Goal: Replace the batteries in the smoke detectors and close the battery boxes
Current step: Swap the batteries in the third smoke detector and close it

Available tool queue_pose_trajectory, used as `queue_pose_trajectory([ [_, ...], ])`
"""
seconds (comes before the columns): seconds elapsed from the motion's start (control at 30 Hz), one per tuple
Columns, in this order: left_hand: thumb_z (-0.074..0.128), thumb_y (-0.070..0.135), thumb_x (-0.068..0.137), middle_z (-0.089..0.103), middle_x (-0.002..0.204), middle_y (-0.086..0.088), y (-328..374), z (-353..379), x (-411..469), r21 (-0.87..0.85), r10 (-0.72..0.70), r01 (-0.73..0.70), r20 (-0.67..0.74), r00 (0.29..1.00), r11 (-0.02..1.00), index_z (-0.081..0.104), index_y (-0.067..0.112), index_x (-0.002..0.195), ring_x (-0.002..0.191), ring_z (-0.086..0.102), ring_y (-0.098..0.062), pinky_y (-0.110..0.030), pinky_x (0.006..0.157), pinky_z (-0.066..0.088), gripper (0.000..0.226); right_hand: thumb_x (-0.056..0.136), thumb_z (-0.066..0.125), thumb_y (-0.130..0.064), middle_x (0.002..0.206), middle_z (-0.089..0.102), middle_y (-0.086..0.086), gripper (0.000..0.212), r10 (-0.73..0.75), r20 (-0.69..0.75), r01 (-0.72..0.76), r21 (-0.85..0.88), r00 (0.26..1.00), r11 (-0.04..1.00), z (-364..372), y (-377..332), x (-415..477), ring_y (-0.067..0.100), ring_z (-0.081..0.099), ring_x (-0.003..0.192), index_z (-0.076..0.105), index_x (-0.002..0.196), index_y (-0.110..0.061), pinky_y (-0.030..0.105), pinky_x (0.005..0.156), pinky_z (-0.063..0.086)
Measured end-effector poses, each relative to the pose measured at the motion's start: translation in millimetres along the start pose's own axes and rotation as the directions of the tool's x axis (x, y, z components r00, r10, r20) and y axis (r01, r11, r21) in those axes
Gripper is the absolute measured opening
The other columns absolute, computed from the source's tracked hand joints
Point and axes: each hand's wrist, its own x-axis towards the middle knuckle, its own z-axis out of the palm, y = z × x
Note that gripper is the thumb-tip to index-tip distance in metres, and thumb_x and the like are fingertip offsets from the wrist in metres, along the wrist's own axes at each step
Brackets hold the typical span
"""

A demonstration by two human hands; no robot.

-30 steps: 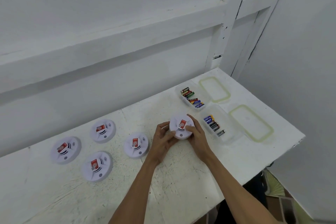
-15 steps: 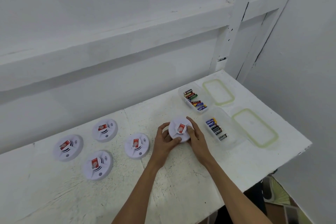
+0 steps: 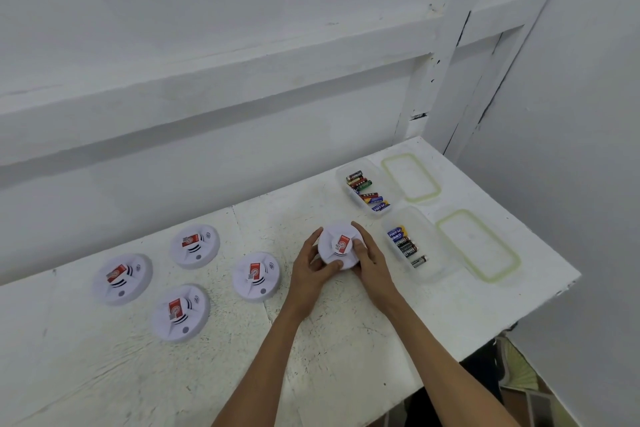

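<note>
White plastic smoke detector (image 3: 337,248), near the table's (image 3: 346,340) right end beside a battery tub (image 3: 429,253), has turned slightly between left hand (image 3: 310,269) and right hand (image 3: 372,263), fingers curled round its rim, probably twisting it open

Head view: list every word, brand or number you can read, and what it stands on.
"EVEREADY": black batteries in the nearer battery box.
"EVEREADY", fainter: black battery in the farther battery box.
Probably "PJ CELL": blue batteries beside the nearer black ones.
Red labels on the held smoke detector and the four others: too blurred to read.
</note>
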Motion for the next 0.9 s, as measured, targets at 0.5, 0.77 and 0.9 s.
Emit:
queue_pose_trajectory([
  [0.5, 0.076, 0.003, 0.089, 0.059, 0.143, 0.004, 0.9, 0.3, 0.1, -0.011, -0.001, 0.001, -0.002, 1.000, 1.000, 0.043, 0.019, 0.152, 0.122, 0.063, -0.003, -0.021, 0.090, 0.055, 0.073, 0.107, 0.041, -0.027, 0.145, 0.055, -0.007, 0.042, 0.026, 0.006, -0.026, 0.049, 1.000, 0.998, 0.1, -0.7, 0.2, 0.012, 0.053, 0.133, 0.043, 0.149, -0.025, 0.040, 0.109, 0.047],
  [0.77, 0.077, 0.008, 0.090, 0.061, 0.142, 0.006, -1.4, -0.5, -0.7, -0.051, -0.006, 0.004, -0.026, 1.000, 0.999, 0.047, 0.022, 0.150, 0.124, 0.063, -0.005, -0.026, 0.094, 0.057, 0.068, 0.107, 0.043, -0.030, 0.145, 0.054, -0.007, 0.043, 0.013, 0.009, -0.013, 0.037, 1.000, 0.999, 0.4, -0.2, 0.8, 0.012, 0.053, 0.133, 0.043, 0.149, -0.025, 0.043, 0.110, 0.046],
  [0.9, 0.059, 0.019, 0.104, 0.065, 0.140, -0.004, -3.4, -4.4, 2.3, -0.197, -0.086, 0.081, -0.018, 0.996, 0.977, 0.054, 0.023, 0.145, 0.127, 0.064, -0.027, -0.049, 0.098, 0.057, 0.042, 0.107, 0.043, -0.029, 0.144, 0.056, -0.006, 0.042, 0.021, 0.004, -0.021, 0.051, 1.000, 0.998, 1.2, 0.8, 2.1, 0.013, 0.054, 0.131, 0.044, 0.149, -0.025, 0.041, 0.108, 0.048],
])
